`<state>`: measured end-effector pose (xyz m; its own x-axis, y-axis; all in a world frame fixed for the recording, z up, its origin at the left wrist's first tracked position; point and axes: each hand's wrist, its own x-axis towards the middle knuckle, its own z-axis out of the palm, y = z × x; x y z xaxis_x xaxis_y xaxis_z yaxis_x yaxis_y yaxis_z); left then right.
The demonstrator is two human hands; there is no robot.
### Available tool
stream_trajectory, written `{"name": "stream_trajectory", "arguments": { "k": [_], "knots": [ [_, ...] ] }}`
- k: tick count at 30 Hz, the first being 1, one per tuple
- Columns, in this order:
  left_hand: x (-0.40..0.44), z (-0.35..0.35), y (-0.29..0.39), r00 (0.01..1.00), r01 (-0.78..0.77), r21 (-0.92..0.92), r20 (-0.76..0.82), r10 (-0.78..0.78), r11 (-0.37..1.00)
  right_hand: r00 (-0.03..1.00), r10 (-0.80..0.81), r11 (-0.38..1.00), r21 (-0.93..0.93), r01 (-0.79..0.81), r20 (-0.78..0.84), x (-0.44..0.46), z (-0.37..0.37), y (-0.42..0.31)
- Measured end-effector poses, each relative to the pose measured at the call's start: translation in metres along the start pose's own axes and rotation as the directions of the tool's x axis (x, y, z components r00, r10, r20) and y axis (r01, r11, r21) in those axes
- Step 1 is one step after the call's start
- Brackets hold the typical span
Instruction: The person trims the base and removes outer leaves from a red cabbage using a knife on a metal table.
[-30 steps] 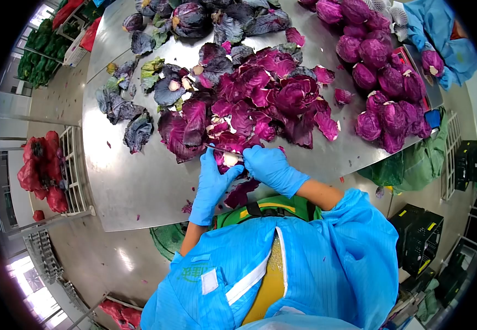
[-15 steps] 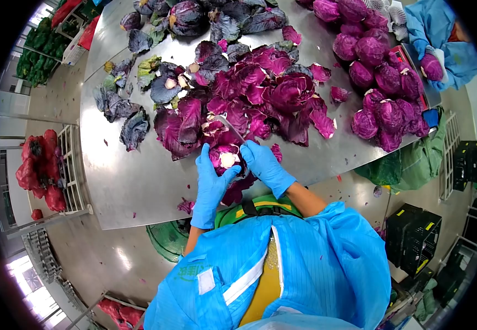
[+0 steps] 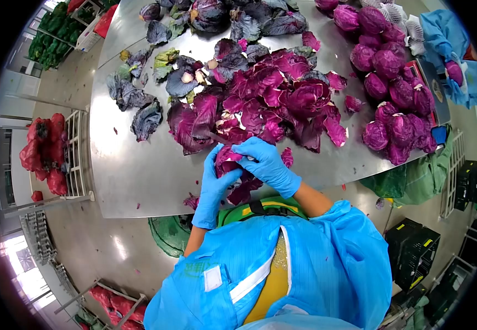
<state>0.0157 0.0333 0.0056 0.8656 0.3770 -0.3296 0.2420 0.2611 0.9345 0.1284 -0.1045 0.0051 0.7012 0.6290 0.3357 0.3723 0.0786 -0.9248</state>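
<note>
A red cabbage (image 3: 228, 158) rests in my blue-gloved left hand (image 3: 214, 184), whose fingers and thumb close around it near the table's front edge. My right hand (image 3: 269, 166), also gloved, is closed on a knife (image 3: 217, 137) and presses against the cabbage's right side. Only part of the blade shows, pointing up and left; the handle is hidden in the glove. Just beyond both hands spreads a heap of loose purple cabbage leaves (image 3: 255, 104). More leaves (image 3: 245, 190) hang or lie below the cabbage, close to my wrists.
Purple cabbage heads (image 3: 387, 63) are piled at the table's right. Dark outer leaves (image 3: 146, 120) and an untrimmed cabbage (image 3: 208, 15) lie left and far on the metal table (image 3: 134, 184). Another person's blue sleeve (image 3: 447, 33) is at right. Black crates (image 3: 412, 247) stand on the floor.
The cabbage has turned, so its pale cut stem end no longer faces up. My right hand has moved left onto it, and the blade has swung lower and left. The whole view has shifted slightly.
</note>
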Motion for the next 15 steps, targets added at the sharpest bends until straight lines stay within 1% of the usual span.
{"name": "stream_trajectory", "arguments": {
  "k": [1, 2, 3, 4, 7, 8, 11, 12, 14, 15],
  "knots": [
    [0.002, -0.002, -0.006, 0.997, -0.076, 0.01, 0.006, 0.076, 0.997, 0.999, -0.032, 0.999, -0.024, 0.031, -0.022, 0.001, -0.003, -0.002],
    [0.003, -0.003, -0.013, 0.989, -0.146, 0.018, 0.016, 0.146, 0.989, 0.989, 0.145, 0.983, 0.113, -0.142, -0.015, 0.002, -0.005, -0.003],
    [0.002, 0.0, -0.013, 0.977, -0.213, 0.021, 0.026, 0.213, 0.977, 0.948, 0.318, 0.918, 0.244, -0.312, 0.016, 0.003, -0.008, -0.005],
    [0.004, 0.002, -0.012, 0.976, -0.213, 0.014, 0.043, 0.212, 0.977, 0.878, 0.474, 0.807, 0.363, -0.465, 0.069, 0.003, -0.011, -0.007],
    [0.008, 0.001, -0.013, 0.944, -0.329, 0.178, 0.076, 0.32, 0.927, 0.878, 0.464, 0.802, 0.365, -0.472, 0.115, 0.007, -0.022, -0.017],
    [0.008, 0.0, -0.012, 0.925, -0.38, 0.228, 0.113, 0.364, 0.896, 0.918, 0.372, 0.888, 0.233, -0.395, 0.137, 0.008, -0.026, -0.014],
    [0.009, 0.001, -0.007, 0.873, -0.487, 0.353, 0.173, 0.456, 0.799, 0.85, 0.463, 0.806, 0.28, -0.522, 0.252, 0.014, -0.039, -0.029],
    [0.011, -0.001, -0.006, 0.847, -0.529, 0.45, 0.224, 0.482, 0.72, 0.745, 0.595, 0.632, 0.398, -0.665, 0.301, 0.017, -0.041, -0.028],
    [0.011, -0.001, -0.006, 0.831, -0.553, 0.474, 0.253, 0.496, 0.685, 0.812, 0.569, 0.591, 0.625, -0.511, 0.126, 0.041, -0.064, -0.058],
    [0.011, -0.001, -0.006, 0.822, -0.566, 0.487, 0.273, 0.5, 0.665, 0.827, 0.562, 0.561, 0.721, -0.407, 0.029, 0.052, -0.074, -0.065]
  ]
}}
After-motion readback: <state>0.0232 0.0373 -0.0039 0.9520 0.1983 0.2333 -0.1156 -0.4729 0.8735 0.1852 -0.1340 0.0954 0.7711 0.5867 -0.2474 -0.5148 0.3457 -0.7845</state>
